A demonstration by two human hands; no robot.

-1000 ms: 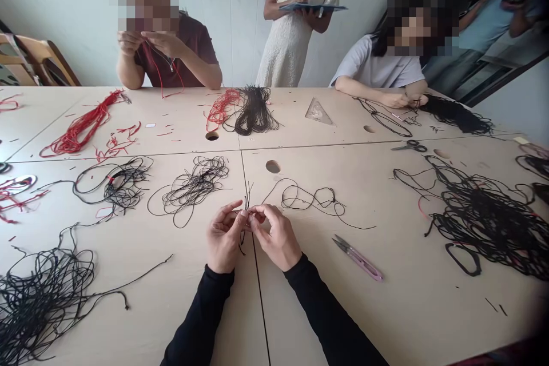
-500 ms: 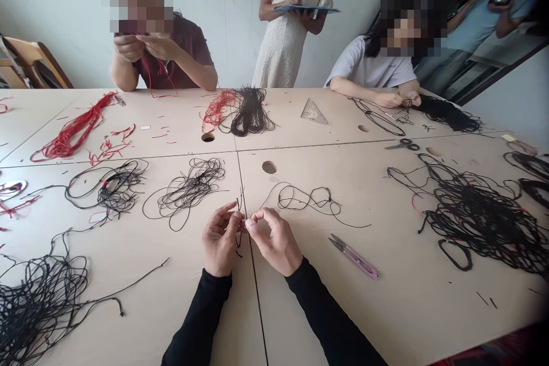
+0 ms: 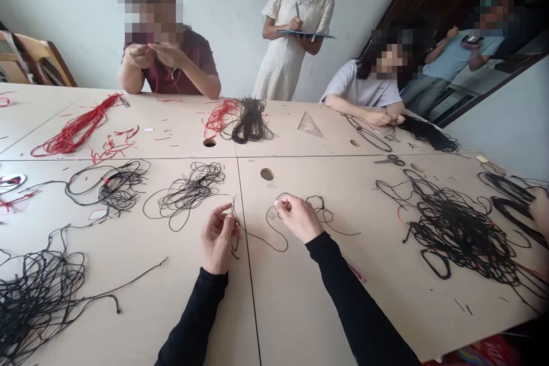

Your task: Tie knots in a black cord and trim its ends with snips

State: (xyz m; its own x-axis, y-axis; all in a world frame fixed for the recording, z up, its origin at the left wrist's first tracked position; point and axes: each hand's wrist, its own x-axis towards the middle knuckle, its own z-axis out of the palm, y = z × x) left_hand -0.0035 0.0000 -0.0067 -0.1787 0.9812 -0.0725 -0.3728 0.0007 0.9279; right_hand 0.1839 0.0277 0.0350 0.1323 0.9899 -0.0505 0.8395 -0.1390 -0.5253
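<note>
My left hand point(image 3: 219, 234) is closed, thumb against fingers, on a short knotted black cord point(image 3: 234, 243) whose ends stick out above and below the grip. A thin black thread point(image 3: 281, 250) runs from it to the right in a loose curve. My right hand point(image 3: 299, 217) is pinched closed at that thread, low over the table; its fingertips partly hide what they hold. More of the thread lies in loops point(image 3: 326, 214) behind and right of this hand. Purple thread snips point(image 3: 357, 273) are mostly covered by my right forearm.
Black cord heaps lie at left point(image 3: 38, 303) and right point(image 3: 463, 234); a smaller black bundle point(image 3: 193, 186) is nearer. Farther back are red cord point(image 3: 79, 126), a set square point(image 3: 309, 124), scissors point(image 3: 389, 160) and a table hole point(image 3: 266, 174). Co-workers sit opposite; another person's hand point(image 3: 539, 211) is at right.
My right hand has moved away from my left, to the right and slightly up, and the thread now stretches between them. My right forearm now covers most of the snips.
</note>
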